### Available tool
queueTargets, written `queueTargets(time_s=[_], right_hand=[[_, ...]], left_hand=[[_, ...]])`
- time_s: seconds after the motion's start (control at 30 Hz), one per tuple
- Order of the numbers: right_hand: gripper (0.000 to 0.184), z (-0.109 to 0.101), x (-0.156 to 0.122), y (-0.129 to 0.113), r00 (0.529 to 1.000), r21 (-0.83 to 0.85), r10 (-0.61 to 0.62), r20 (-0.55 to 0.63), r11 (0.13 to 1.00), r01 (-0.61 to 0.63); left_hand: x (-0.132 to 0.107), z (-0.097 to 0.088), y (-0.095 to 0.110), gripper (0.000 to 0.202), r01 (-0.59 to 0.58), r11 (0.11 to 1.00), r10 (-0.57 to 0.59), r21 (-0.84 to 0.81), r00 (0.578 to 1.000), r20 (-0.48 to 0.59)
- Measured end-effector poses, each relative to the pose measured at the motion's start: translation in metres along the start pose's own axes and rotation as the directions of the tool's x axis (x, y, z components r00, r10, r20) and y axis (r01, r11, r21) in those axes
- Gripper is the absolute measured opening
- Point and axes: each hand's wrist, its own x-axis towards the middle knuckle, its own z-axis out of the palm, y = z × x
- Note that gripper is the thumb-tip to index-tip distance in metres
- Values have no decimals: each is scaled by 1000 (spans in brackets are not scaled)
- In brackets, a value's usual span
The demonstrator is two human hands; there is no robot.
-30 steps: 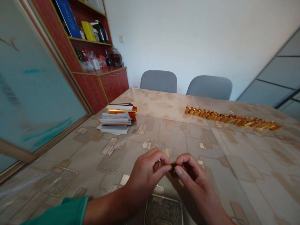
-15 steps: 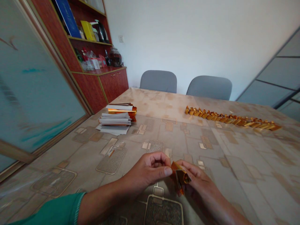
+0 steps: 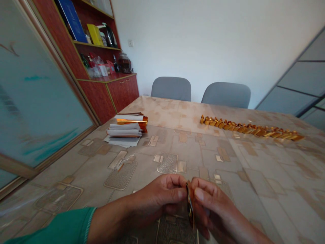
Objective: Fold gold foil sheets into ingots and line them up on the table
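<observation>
Between my two hands, low in the head view, is a folded piece of gold foil paper (image 3: pixel 190 203), seen nearly edge-on. My left hand (image 3: pixel 165 195) pinches its left side between thumb and fingers. From the other side, my right hand (image 3: pixel 212 200) grips it with the thumb near its upper part. Farther off on the right lies a long row of folded gold foil pieces (image 3: pixel 248 129), overlapping one another. Toward the left sits a stack of foil sheets (image 3: pixel 127 130), mostly showing white backs, with some shiny gold.
A patterned tablecloth (image 3: pixel 152 152) covers the table. Two grey chairs (image 3: pixel 171 88) stand behind its far edge. At the back left, a red cabinet (image 3: pixel 109 91) holds a kettle, bottles and boxes. A sliding glass door (image 3: pixel 45 101) is on the left.
The foil piece has turned from showing an open fold to nearly edge-on. My right thumb has come round onto it, and my left hand sits slightly lower.
</observation>
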Motion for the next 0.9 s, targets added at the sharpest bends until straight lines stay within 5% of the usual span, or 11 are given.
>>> queueTargets(time_s=[0.5,0.9], right_hand=[[29,-4,-6,-4,997,65,51,57,996,-54],[29,-3,-1,-8,997,130,0,72,991,-9]], left_hand=[[-3,-2,-5,35,43,999,-43,-27,999,9],[-2,5,0,36,-74,984,81,-161,996,37]])
